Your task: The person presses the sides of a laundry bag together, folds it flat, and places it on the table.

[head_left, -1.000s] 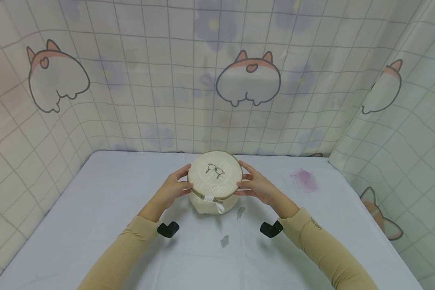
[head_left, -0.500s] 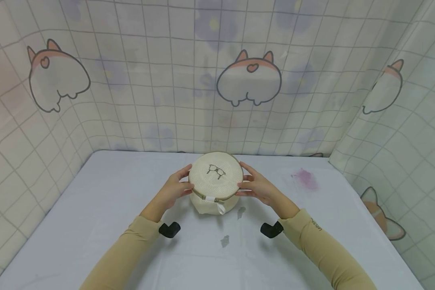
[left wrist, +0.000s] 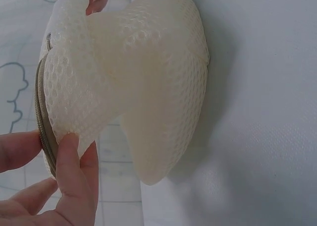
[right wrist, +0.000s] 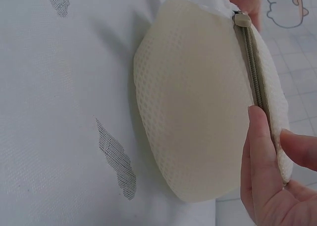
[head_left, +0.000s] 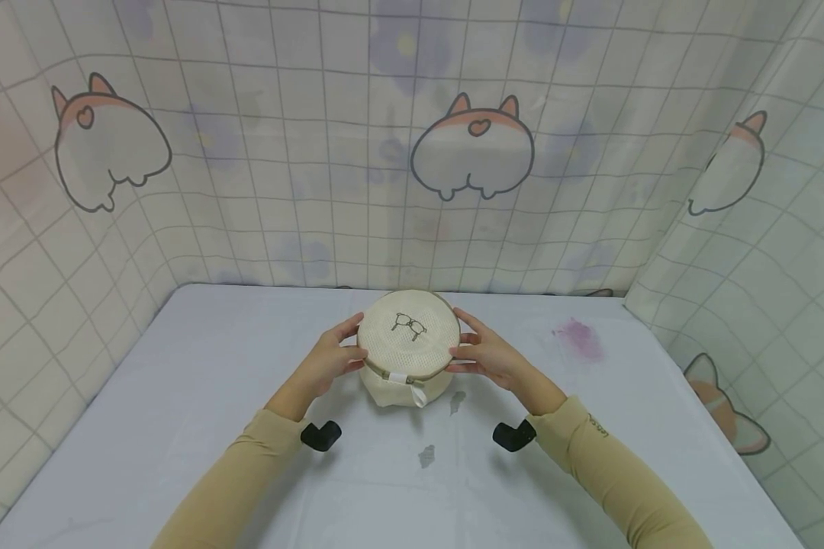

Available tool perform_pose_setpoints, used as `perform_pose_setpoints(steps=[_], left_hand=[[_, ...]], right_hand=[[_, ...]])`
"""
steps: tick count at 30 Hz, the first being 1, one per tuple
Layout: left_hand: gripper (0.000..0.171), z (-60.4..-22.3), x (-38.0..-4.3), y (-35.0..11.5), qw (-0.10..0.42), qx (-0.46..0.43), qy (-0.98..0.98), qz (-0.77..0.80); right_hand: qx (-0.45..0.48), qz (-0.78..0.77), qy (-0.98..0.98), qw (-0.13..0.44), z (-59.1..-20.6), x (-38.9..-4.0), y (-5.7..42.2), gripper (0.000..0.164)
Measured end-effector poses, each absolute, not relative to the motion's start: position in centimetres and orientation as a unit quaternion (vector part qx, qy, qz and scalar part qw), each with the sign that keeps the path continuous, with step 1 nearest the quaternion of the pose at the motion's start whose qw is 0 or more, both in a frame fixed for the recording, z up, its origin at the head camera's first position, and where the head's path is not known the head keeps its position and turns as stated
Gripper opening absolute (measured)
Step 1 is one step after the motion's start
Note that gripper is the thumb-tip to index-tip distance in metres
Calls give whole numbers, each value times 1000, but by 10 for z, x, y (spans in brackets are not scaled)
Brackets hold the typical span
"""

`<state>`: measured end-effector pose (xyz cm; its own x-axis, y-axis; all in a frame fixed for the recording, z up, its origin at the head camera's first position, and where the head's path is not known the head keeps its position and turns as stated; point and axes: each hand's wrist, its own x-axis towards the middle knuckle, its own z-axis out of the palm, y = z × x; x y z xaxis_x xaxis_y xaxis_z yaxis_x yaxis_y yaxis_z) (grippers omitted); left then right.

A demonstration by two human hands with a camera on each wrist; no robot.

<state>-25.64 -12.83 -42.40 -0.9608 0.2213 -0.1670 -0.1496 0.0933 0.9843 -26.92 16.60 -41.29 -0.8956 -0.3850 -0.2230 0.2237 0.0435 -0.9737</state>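
A cream mesh laundry bag (head_left: 408, 334) stands on the white table, its round top tilted toward me and printed with a dark line drawing. Around that top runs a brown zip (right wrist: 255, 70), and a white ribbon loop (head_left: 419, 395) hangs at the front. My left hand (head_left: 326, 356) pinches the rim on the left side, with the thumb and fingers on either side of the zip edge (left wrist: 43, 112). On the opposite side my right hand (head_left: 489, 354) pinches the rim the same way. Below the rim, the mesh body sags and folds inward in the left wrist view.
The white-covered table (head_left: 178, 427) has grey patches (head_left: 426, 456) in front of the bag and a pink stain (head_left: 580, 339) at the back right. A grid-patterned curtain (head_left: 302, 191) with cartoon animals closes off the back and both sides. Black wrist devices (head_left: 321, 435) sit by each cuff.
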Motion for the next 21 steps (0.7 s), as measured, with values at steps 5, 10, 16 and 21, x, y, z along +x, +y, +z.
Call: perform_pose_setpoints(steps=[5, 10, 16, 21], left_hand=[[76, -424, -255, -128, 137, 24, 726, 674], [76, -426, -255, -129, 137, 25, 725, 674], [76, -427, -255, -129, 138, 24, 726, 674], [76, -427, -255, -129, 137, 25, 726, 673]], right_hand=[[-58, -689, 687, 222, -414, -269, 166, 84], [-60, -689, 687, 225, -415, -269, 166, 84], [-60, -690, 686, 225, -416, -270, 166, 84], [-54, -689, 687, 225, -417, -270, 165, 84]])
